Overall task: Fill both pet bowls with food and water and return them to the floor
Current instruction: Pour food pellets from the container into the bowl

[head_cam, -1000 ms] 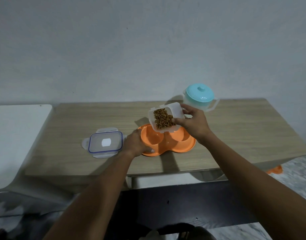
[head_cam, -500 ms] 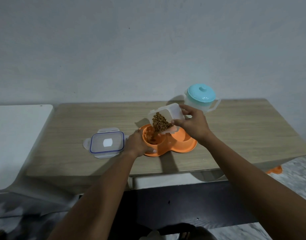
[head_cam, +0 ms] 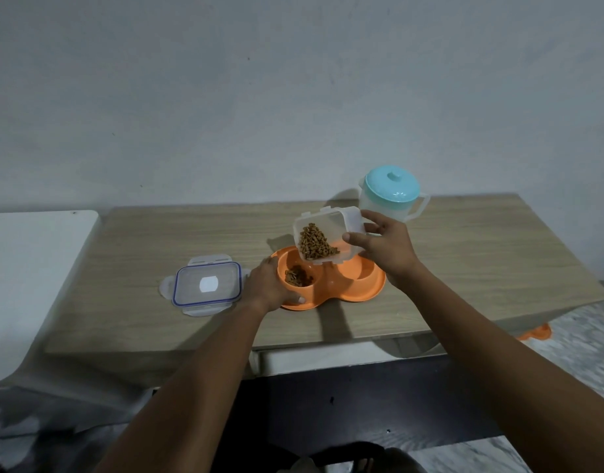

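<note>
We look down on a pale wood-grain table (head_cam: 464, 261) set against a plain grey-white wall (head_cam: 293, 97). A white surface (head_cam: 31, 268) adjoins it on the left, a dark panel (head_cam: 362, 397) lies below its near edge, and grey marbled floor (head_cam: 583, 339) shows at the right.

Near the table's middle sits the orange double bowl (head_cam: 345, 288). Its left well holds a small heap of kibble (head_cam: 298, 277); we cannot tell what the right well holds. Our left hand (head_cam: 266, 285) grips the bowl's left rim, thumb on the near edge. Our right hand (head_cam: 385, 247) pinches the clear container (head_cam: 322, 238) between thumb and fingers, holding it tilted above the bowl with its mouth toward the left well and kibble gathered at the low side.

The container's blue-edged lid (head_cam: 207, 285) lies flat just left of our left hand. A translucent jug with a teal lid (head_cam: 392, 196) stands at the far edge, behind our right hand. A second orange bowl (head_cam: 536, 333) peeks out on the floor, under the table's right corner.
</note>
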A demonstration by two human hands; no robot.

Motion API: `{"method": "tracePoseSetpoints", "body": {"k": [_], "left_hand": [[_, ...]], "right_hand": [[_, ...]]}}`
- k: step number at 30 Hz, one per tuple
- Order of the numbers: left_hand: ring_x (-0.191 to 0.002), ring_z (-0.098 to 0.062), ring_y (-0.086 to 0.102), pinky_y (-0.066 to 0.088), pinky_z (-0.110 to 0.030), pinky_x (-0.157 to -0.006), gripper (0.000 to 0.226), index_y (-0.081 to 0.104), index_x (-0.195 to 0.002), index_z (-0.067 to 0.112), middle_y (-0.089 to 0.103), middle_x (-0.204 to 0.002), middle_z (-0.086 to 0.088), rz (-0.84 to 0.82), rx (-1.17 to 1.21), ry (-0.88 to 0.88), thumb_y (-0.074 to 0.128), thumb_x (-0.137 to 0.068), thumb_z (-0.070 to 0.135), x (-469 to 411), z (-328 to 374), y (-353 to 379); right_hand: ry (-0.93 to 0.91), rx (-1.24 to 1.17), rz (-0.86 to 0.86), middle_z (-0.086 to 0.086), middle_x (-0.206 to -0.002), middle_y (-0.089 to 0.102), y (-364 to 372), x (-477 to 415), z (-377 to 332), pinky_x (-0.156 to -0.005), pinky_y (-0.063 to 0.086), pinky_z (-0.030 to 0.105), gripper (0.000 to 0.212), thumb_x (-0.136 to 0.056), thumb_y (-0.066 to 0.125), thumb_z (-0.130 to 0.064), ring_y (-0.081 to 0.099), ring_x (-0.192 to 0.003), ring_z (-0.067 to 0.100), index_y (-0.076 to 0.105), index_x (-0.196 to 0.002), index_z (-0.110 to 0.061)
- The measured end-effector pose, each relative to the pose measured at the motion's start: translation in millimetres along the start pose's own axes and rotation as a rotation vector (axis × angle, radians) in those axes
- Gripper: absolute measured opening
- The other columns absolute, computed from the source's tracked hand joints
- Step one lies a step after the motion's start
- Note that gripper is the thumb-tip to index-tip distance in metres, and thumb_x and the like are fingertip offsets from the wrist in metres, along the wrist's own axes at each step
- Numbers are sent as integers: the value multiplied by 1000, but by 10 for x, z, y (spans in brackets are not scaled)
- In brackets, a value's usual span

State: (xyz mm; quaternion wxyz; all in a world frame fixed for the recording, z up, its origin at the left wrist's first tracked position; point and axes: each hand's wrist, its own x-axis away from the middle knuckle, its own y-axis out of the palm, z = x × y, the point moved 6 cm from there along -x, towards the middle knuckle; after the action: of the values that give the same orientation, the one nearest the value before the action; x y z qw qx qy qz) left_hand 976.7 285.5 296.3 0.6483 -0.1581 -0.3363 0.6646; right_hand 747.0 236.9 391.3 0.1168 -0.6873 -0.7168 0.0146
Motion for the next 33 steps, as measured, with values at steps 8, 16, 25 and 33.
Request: {"method": "tracePoseSetpoints", "body": {"k": [8, 16, 25, 33], "left_hand": [[-114, -21, 60, 52, -44, -96, 101, 55, -131, 26, 64, -126, 3, -8, 13, -13, 95, -40, 40, -8, -14, 6], [-115, -21, 60, 52, -45, -97, 100, 54, -131, 27, 64, -126, 4, -5, 15, -6, 95, -41, 39, -15, -7, 9], [-120, -22, 57, 51, -46, -98, 102, 50, -134, 31, 61, -130, 4, -5, -4, 8, 93, -43, 45, -1, 13, 8], [-115, -18, 58, 51, -46, -94, 103, 55, -125, 39, 64, -122, 10, 28, 15, 49, 83, -32, 74, -86, -4, -5]], "right_hand": [[102, -157, 15, 4, -103, 72, -42, 19, 131, -96, 56, 60, 58, -82, 81, -4, 71, -105, 33, 59, -134, -16], [124, -208, 21, 9, -108, 75, -58, -43, 164, -94, 57, 57, 42, -82, 81, -7, 71, -106, 33, 64, -116, -23], [210, -257, 95, 16, -124, 68, -66, -78, 309, -77, 64, 45, 45, -82, 77, -12, 70, -108, 40, 63, -124, -14], [301, -318, 156, 17, -122, 67, -8, -178, 486, -79, 64, 50, 38, -85, 75, -14, 73, -101, 41, 66, -122, -10]]}}
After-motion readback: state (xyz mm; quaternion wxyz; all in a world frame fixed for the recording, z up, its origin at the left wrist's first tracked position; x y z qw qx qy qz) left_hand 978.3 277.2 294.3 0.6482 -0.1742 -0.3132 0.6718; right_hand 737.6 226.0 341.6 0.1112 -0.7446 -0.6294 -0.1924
